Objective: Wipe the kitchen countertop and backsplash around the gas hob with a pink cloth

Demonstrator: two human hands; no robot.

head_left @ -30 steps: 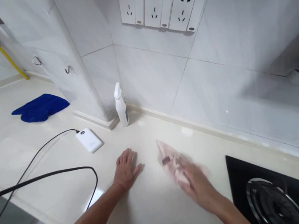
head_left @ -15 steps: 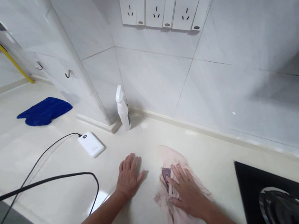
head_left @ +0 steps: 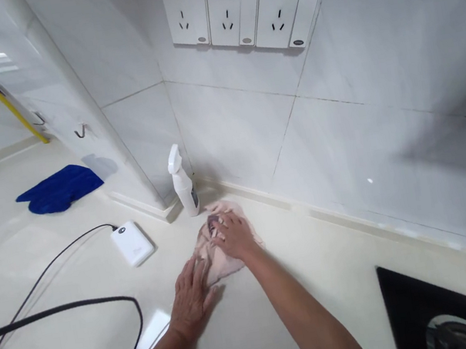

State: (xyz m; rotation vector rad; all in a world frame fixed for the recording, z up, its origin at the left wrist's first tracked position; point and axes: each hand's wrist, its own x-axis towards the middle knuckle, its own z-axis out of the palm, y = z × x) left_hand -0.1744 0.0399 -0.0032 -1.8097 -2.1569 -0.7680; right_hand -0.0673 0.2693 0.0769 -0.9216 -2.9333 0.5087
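Observation:
A crumpled pale pink cloth (head_left: pixel 225 265) with a dark purple patch lies on the cream countertop (head_left: pixel 322 279), close to the wall. Pressed down on its upper part is my right hand (head_left: pixel 235 235), fingers curled over the fabric and gripping it; the thumb is hard to make out. My left hand (head_left: pixel 191 300) rests palm down at the cloth's lower left edge, its fingers stretched out and touching or just beside the fabric. Right behind the cloth, in the corner, a white spray bottle (head_left: pixel 185 191) stands upright.
A white power bank (head_left: pixel 132 243) with a black cable (head_left: pixel 62 250) lies to the left. Farther back is a blue cloth (head_left: pixel 61 188). A black stove (head_left: pixel 415 299) occupies the lower right. Wall sockets (head_left: pixel 231 5) and a metal hook (head_left: pixel 81 131) are above.
My right hand has pushed the pink cloth away from me and leftward, up near the spray bottle. The left hand now lies against the cloth's edge. The view has shifted slightly.

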